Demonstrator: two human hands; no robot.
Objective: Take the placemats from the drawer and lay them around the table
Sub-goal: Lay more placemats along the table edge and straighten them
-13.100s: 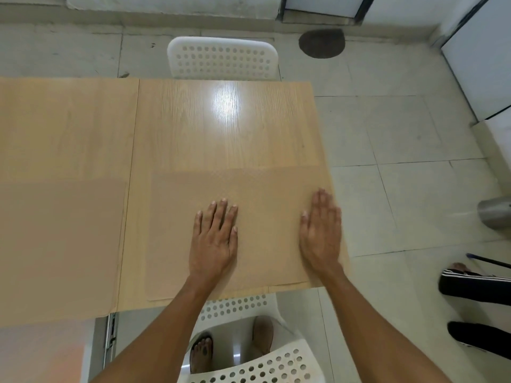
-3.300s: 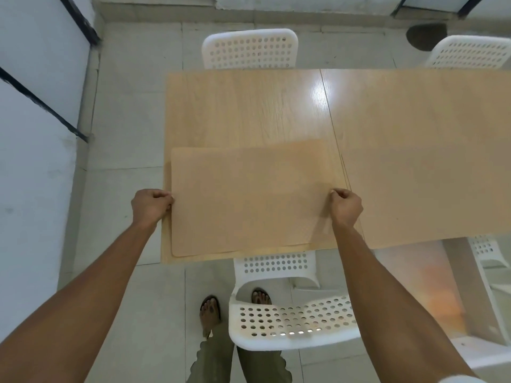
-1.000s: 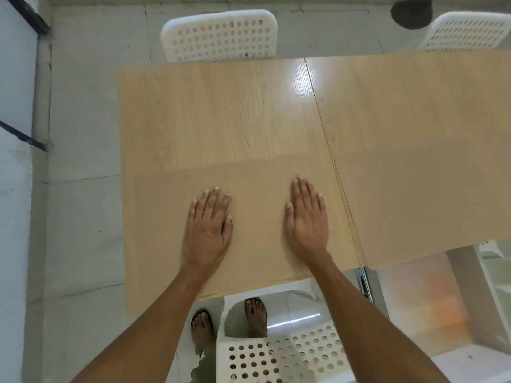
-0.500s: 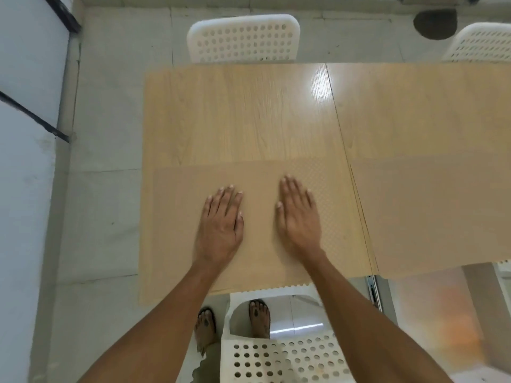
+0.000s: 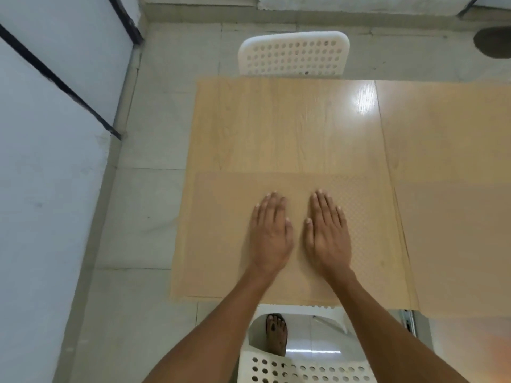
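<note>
A tan textured placemat [image 5: 221,230] lies flat on the near left part of the wooden table [image 5: 276,125], its near edge along the table's front edge. My left hand [image 5: 269,233] and my right hand [image 5: 327,233] rest palm-down on its middle, side by side, fingers extended, holding nothing. A second tan placemat [image 5: 453,244] lies flat on the table's right section, running out of view at the right.
A white perforated chair [image 5: 293,55] stands at the table's far side. Another white perforated chair [image 5: 304,369] stands right in front of me, under the near edge, with a foot visible. A blue-white wall [image 5: 41,189] borders the tiled floor on the left.
Both hands have slid toward each other across the placemat, from apart to nearly touching. The view has shifted left.
</note>
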